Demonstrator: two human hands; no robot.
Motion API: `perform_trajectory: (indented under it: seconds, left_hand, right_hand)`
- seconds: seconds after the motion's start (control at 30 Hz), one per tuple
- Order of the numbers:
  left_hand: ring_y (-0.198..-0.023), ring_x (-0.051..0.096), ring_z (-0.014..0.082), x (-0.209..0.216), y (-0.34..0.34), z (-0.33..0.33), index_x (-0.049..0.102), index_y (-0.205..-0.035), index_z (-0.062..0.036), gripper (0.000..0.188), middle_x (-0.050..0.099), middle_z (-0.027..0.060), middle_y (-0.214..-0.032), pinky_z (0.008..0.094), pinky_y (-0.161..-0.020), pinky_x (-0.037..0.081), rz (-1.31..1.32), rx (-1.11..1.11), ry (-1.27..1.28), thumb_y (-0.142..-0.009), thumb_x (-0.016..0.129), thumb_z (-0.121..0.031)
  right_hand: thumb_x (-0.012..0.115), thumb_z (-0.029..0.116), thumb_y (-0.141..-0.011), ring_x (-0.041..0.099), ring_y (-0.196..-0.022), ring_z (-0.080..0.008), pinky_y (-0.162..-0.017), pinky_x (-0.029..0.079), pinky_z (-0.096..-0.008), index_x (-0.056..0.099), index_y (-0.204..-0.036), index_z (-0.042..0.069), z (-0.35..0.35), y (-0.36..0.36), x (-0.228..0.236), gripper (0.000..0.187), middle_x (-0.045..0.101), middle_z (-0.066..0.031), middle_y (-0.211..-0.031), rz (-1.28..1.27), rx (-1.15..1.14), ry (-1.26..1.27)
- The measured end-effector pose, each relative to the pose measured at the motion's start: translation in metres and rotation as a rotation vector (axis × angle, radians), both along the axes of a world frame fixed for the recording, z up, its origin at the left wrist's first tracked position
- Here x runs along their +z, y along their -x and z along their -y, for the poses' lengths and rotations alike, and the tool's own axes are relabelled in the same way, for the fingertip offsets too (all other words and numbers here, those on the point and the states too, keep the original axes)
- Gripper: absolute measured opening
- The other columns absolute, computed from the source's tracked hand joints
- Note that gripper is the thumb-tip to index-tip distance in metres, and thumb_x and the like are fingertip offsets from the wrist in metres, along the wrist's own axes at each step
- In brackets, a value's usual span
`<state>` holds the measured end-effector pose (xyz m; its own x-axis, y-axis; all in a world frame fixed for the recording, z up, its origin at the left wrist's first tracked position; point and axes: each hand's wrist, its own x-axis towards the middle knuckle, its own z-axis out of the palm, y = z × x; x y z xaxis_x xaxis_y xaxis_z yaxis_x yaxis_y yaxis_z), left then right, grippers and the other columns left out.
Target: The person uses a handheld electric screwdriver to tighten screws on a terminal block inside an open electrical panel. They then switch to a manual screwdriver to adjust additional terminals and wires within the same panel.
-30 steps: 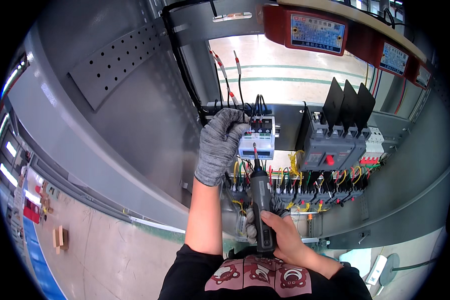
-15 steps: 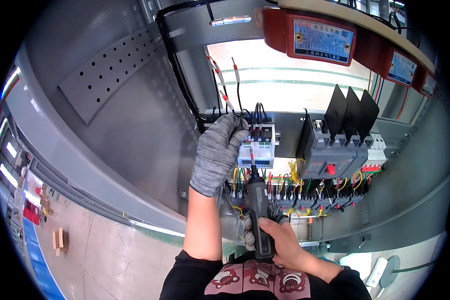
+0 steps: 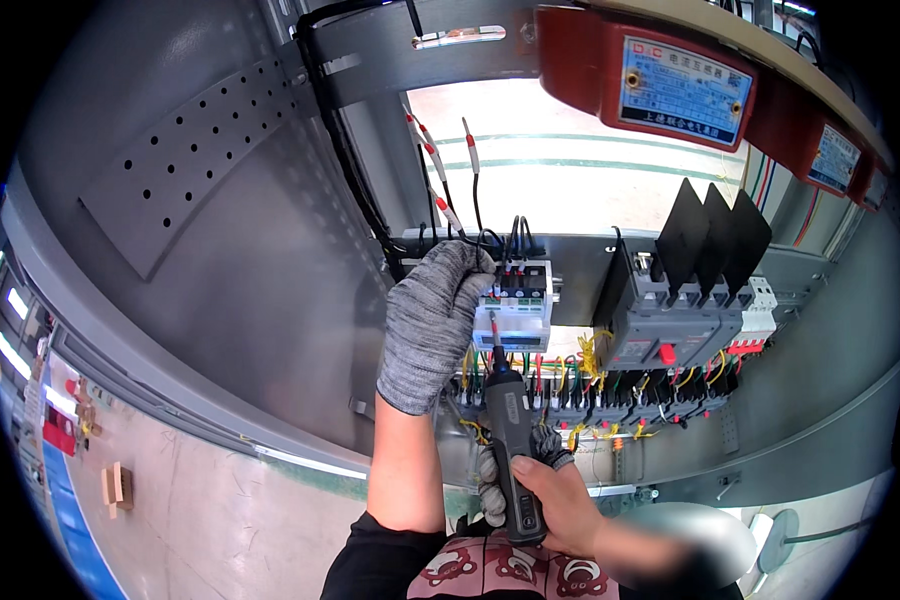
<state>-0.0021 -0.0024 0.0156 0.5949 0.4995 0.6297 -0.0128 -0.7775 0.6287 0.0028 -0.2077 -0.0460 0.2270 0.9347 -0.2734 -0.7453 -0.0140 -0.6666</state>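
Closest to the wearer, the bare-thumbed right hand [image 3: 562, 508] is wrapped firmly around a dark powered screwdriver [image 3: 513, 430]. Beyond it the gloved left hand [image 3: 425, 320] has thumb and fingers drawn together, pinching a black wire as far as I can make out. Both meet at a small white meter [image 3: 518, 338], mounted on the grey crossbar [image 3: 585, 262] left of the big breaker [image 3: 670, 335]. The bit [image 3: 495, 328] crosses the meter's front; I can't tell whether it touches. I'd judge a lead is being fastened at the terminals, which calls for holding it steady and seating the tip squarely in a screw. Loose red-and-white sleeved wire ends [image 3: 472, 155] stand up behind. Grey cabinet walls [image 3: 260, 260] surround everything; farther off lies a pale workshop floor [image 3: 220, 520] with a cardboard box [image 3: 117, 487].
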Motion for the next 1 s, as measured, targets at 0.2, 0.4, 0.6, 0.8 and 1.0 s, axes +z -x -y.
perform_trajectory:
  seconds: [0.2,0.4,0.6,0.8,1.0]
  left_hand:
    - [-0.081,0.063,0.0296,-0.003,-0.002,-0.002,0.062,-0.093,-0.0026,0.012,0.063,0.0140,-0.087,0.0349,-0.074,0.049,0.015,0.001,-0.024,-0.083,0.061,-0.008]
    - [-0.081,0.063,0.0299,-0.003,-0.001,-0.003,0.062,-0.093,-0.0026,0.012,0.063,0.0139,-0.087,0.0353,-0.073,0.050,0.034,-0.001,-0.040,-0.083,0.062,-0.008]
    - [-0.082,0.063,0.0298,-0.006,-0.002,-0.005,0.062,-0.093,-0.0028,0.011,0.063,0.0138,-0.087,0.0350,-0.074,0.049,0.053,-0.023,-0.048,-0.083,0.062,-0.008]
    - [-0.082,0.062,0.0301,-0.004,-0.002,-0.004,0.062,-0.093,-0.0025,0.011,0.063,0.0137,-0.088,0.0349,-0.074,0.049,0.066,-0.046,-0.001,-0.083,0.061,-0.007]
    - [-0.076,0.063,0.0190,-0.005,-0.003,-0.005,0.064,-0.092,-0.0042,0.011,0.066,0.0087,-0.082,0.0300,-0.073,0.050,0.073,-0.026,-0.023,-0.081,0.063,-0.003]
  right_hand:
    - [0.042,0.024,-0.097,0.057,-0.067,-0.0138,-0.062,0.048,-0.0268,0.053,-0.107,-0.003,-0.005,0.008,-0.003,0.031,0.059,-0.0088,-0.081,-0.018,-0.036,0.035]
    - [0.042,0.025,-0.096,0.057,-0.068,-0.0137,-0.063,0.049,-0.0274,0.053,-0.107,-0.003,-0.010,0.017,0.000,0.031,0.060,-0.0091,-0.082,-0.068,-0.073,0.030]
    - [0.046,0.016,-0.093,0.059,-0.074,-0.0161,-0.067,0.050,-0.0288,0.050,-0.113,-0.004,-0.006,0.015,0.000,0.029,0.059,-0.0119,-0.090,-0.134,0.016,-0.068]
    - [0.047,0.010,-0.090,0.058,-0.077,-0.0175,-0.069,0.049,-0.0307,0.048,-0.116,-0.005,-0.006,0.017,0.003,0.030,0.057,-0.0122,-0.091,-0.165,0.017,-0.023]
    - [0.049,0.008,-0.094,0.063,-0.077,-0.0109,-0.066,0.052,-0.0255,0.058,-0.104,-0.003,-0.008,0.016,-0.014,0.018,0.064,-0.0055,-0.085,-0.223,0.048,-0.141]
